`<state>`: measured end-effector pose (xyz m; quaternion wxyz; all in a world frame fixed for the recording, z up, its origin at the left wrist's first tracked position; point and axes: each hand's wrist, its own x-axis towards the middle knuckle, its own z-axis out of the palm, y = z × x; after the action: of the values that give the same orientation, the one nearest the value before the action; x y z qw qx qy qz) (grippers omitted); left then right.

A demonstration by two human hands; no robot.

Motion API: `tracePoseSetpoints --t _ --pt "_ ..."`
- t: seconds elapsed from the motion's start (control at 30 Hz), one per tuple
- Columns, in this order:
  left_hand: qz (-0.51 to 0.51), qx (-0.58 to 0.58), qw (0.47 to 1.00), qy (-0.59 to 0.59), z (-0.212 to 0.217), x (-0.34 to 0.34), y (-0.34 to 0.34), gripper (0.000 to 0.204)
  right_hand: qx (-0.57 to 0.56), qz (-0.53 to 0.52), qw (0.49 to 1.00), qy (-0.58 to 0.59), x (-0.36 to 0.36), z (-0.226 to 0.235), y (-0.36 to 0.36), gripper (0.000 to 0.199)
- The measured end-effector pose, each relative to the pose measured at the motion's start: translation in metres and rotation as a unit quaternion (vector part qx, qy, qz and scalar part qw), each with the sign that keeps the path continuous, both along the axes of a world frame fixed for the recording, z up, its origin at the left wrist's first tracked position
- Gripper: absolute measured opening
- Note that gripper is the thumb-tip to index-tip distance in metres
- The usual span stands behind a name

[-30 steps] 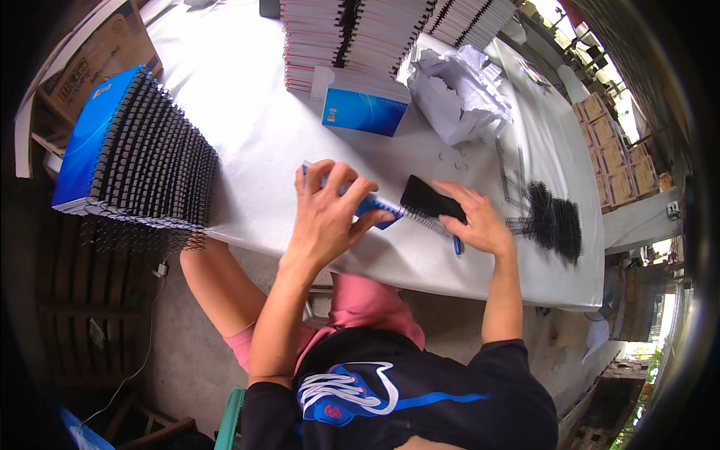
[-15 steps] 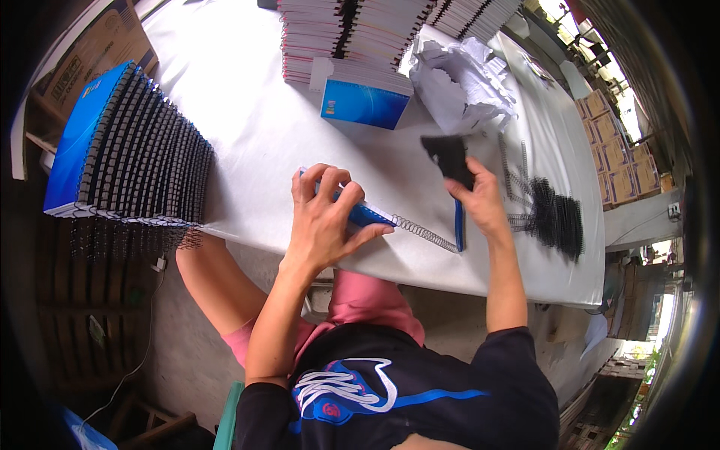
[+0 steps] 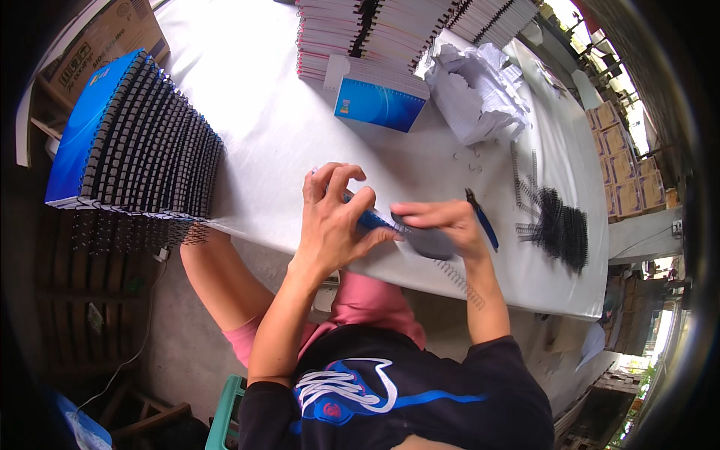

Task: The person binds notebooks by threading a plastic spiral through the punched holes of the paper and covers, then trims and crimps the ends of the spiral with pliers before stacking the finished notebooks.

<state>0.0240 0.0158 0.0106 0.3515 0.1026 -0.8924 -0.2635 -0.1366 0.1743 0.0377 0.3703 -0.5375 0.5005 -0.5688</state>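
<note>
My left hand is closed around a small blue-covered notebook standing on edge near the table's front, its thumb along the punched edge. A thin dark wire coil runs out of that edge toward the right, its free end passing over my right forearm. My right hand holds a dark flat pad, smeared by motion, against the coil close to the notebook. Just right of that hand lies a pair of pliers with blue handles.
A tall stack of coil-bound blue notebooks stands at the left edge. Unbound blue notebooks lie before stacks of bound pages. Crumpled white paper sits at back right, with a heap of black coils nearer the right edge.
My right hand has swung left with the dark pad, from above the pliers to the coil beside the notebook. The pliers now lie uncovered. The coil's free end has shifted nearer me.
</note>
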Motion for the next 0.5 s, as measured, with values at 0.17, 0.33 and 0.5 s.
tracePoseSetpoints --t 0.17,0.33,0.5 --pt "0.007 0.006 1.0 0.009 0.004 -0.004 -0.004 0.056 -0.114 0.006 0.987 -0.114 0.0 0.012 -0.002 0.032" --pt "0.01 0.037 0.998 0.042 0.003 -0.006 -0.01 0.058 -0.047 -0.083 0.995 0.019 0.002 0.005 -0.008 0.022" --pt "-0.027 0.126 0.989 0.07 -0.002 -0.007 -0.015 0.056 0.082 -0.143 0.969 0.186 0.0 0.008 -0.02 0.019"
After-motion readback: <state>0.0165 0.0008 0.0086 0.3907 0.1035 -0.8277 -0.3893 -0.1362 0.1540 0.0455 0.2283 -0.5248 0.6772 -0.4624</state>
